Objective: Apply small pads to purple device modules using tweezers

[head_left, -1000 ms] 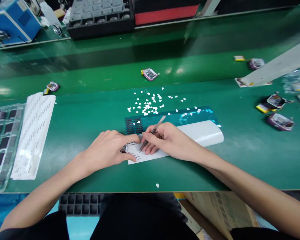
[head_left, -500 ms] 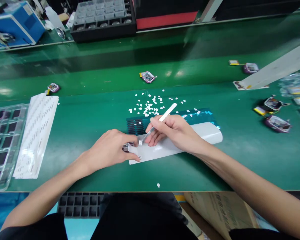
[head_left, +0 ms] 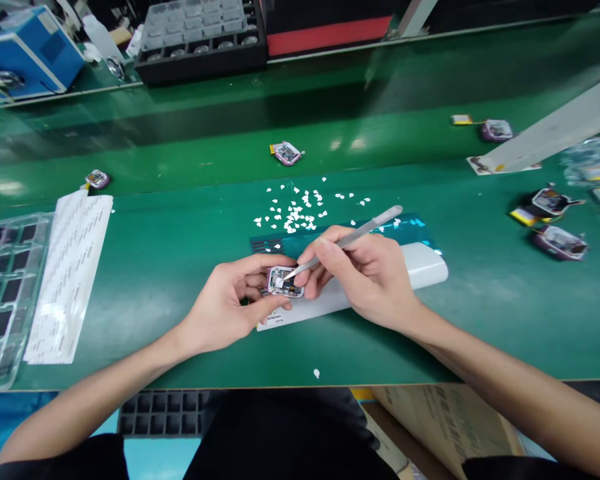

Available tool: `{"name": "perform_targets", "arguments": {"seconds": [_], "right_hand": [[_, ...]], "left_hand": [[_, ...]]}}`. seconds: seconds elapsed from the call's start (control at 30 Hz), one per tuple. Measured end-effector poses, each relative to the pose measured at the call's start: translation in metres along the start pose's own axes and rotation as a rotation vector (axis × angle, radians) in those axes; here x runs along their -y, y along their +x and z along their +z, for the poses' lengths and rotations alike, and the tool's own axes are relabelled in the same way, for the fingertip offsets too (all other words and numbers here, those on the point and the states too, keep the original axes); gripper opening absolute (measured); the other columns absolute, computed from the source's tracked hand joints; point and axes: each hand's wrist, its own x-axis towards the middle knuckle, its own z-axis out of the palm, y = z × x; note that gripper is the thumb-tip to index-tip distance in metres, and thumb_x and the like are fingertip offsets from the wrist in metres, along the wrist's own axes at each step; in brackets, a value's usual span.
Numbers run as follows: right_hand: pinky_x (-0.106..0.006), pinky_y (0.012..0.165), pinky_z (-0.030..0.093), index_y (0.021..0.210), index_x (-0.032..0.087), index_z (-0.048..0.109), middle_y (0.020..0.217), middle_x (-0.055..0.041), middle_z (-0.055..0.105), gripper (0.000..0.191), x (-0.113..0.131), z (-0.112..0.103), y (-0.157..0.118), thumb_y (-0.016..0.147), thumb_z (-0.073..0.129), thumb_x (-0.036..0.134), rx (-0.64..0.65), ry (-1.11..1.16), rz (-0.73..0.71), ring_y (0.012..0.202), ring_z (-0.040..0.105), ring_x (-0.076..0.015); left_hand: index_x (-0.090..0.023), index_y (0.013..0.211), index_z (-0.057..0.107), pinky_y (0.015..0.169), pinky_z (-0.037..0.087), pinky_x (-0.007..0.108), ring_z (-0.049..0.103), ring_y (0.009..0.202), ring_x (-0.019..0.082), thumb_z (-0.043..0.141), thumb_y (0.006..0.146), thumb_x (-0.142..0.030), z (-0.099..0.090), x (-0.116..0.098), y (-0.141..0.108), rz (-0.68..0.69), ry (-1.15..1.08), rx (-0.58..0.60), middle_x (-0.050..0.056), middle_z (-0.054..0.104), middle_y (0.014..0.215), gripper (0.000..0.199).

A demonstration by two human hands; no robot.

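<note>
Between its thumb and fingers, my left hand [head_left: 233, 300] holds a small open watch case [head_left: 294, 289] with its circuit board facing up. My right hand [head_left: 367, 273] grips metal tweezers [head_left: 367, 227], their tips down at the inside of the case. A small white square piece [head_left: 279, 283] shows at the tweezer tips, over the board. Beneath both hands lies a white backing sheet [head_left: 325, 303], curled at its right end. Behind it is a blue translucent film [head_left: 405, 230], partly hidden by my right hand.
Small white paper bits [head_left: 297, 217] are scattered behind the hands. Other open watch cases lie at the back [head_left: 287, 153] and right [head_left: 560, 243]. A clear compartment tray [head_left: 10, 267] and printed label sheets [head_left: 70, 280] lie left. A white post [head_left: 555, 127] rises at right.
My left hand has turned the watch case up and brought it right, over the backing sheet. The tweezers have lifted the small white piece from the sheet to the inside of the case.
</note>
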Motion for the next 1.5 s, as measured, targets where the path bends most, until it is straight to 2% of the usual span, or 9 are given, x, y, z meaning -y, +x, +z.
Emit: {"name": "perform_targets", "arguments": {"seconds": [0.17,0.57,0.77,0.97,1.1,1.2,1.3,1.37,1.5], "right_hand": [[-0.023,0.053,0.061,0.079,0.021,0.068,0.078,-0.0021,0.068,0.037,0.0,0.001,0.0,0.098,0.058,0.051,-0.025,-0.027,0.002,0.056,0.068,-0.0115],[-0.023,0.053,0.06,0.081,0.022,0.068,0.076,-0.0012,0.068,0.032,0.0,0.002,-0.001,0.1,0.058,0.045,-0.033,-0.027,-0.022,0.056,0.069,-0.0119],[-0.024,0.054,0.06,0.077,0.022,0.068,0.08,-0.0019,0.069,0.034,0.002,0.005,-0.003,0.1,0.057,0.044,-0.04,-0.07,-0.05,0.058,0.069,-0.0122],[-0.021,0.055,0.058,0.074,0.021,0.066,0.081,-0.0015,0.071,0.033,0.0,0.008,-0.008,0.103,0.052,0.029,-0.021,-0.156,-0.16,0.061,0.069,-0.0102],[-0.021,0.056,0.058,0.087,0.02,0.069,0.081,-0.0008,0.073,0.023,-0.003,0.003,-0.009,0.102,0.051,0.023,-0.022,-0.292,-0.336,0.066,0.071,-0.0119],[-0.025,0.063,0.061,0.097,0.021,0.069,0.084,-0.0014,0.075,0.019,-0.001,-0.005,-0.006,0.101,0.051,0.02,-0.114,-0.366,-0.45,0.071,0.073,-0.0138],[-0.026,0.061,0.059,0.095,0.02,0.07,0.091,-0.0033,0.076,0.019,-0.001,-0.013,0.003,0.101,0.053,0.02,-0.203,-0.517,-0.42,0.076,0.073,-0.015],[-0.025,0.06,0.056,0.086,0.018,0.071,0.09,-0.0035,0.076,0.022,-0.005,-0.016,0.009,0.1,0.054,0.02,-0.161,-0.609,-0.363,0.076,0.072,-0.0152],[-0.026,0.058,0.053,0.07,0.015,0.069,0.088,-0.0045,0.075,0.034,-0.018,-0.02,0.018,0.099,0.052,0.022,-0.042,-0.613,-0.244,0.073,0.07,-0.0151]], "left_hand": [[-0.012,0.113,0.068,0.067,0.064,0.028,0.075,0.075,0.019,0.074,0.079,-0.013,0.004,0.001,-0.002,0.021,0.005,-0.04,0.007,0.078,0.09,0.035],[-0.011,0.114,0.069,0.062,0.065,0.024,0.075,0.069,0.017,0.074,0.079,-0.012,0.009,0.003,-0.007,0.091,0.076,-0.103,0.007,0.078,0.087,0.036],[-0.01,0.117,0.069,0.063,0.066,0.026,0.078,0.072,0.02,0.067,0.084,-0.011,0.012,0.005,-0.012,0.209,0.129,-0.153,0.009,0.08,0.09,0.033],[-0.011,0.114,0.073,0.059,0.066,0.023,0.077,0.063,0.017,0.062,0.088,-0.009,0.014,0.01,-0.014,0.295,0.162,-0.224,0.008,0.081,0.091,0.028],[-0.011,0.109,0.075,0.06,0.064,0.021,0.076,0.064,0.015,0.062,0.087,-0.008,0.01,0.013,-0.011,0.34,0.286,-0.25,0.007,0.08,0.089,0.025],[-0.012,0.111,0.074,0.065,0.064,0.021,0.077,0.069,0.015,0.062,0.088,-0.011,0.004,0.014,-0.004,0.294,0.305,-0.253,0.007,0.08,0.094,0.026],[-0.014,0.108,0.072,0.072,0.064,0.024,0.077,0.079,0.016,0.062,0.091,-0.017,-0.005,0.013,0.005,0.231,0.201,-0.277,0.007,0.079,0.101,0.02],[-0.015,0.102,0.071,0.07,0.063,0.024,0.076,0.078,0.016,0.062,0.093,-0.021,-0.011,0.013,0.009,0.223,0.184,-0.282,0.006,0.079,0.096,0.014],[-0.017,0.097,0.071,0.072,0.058,0.029,0.073,0.079,0.017,0.061,0.093,-0.02,-0.019,0.013,0.014,0.29,0.517,-0.236,0.005,0.079,0.092,0.011]]}}
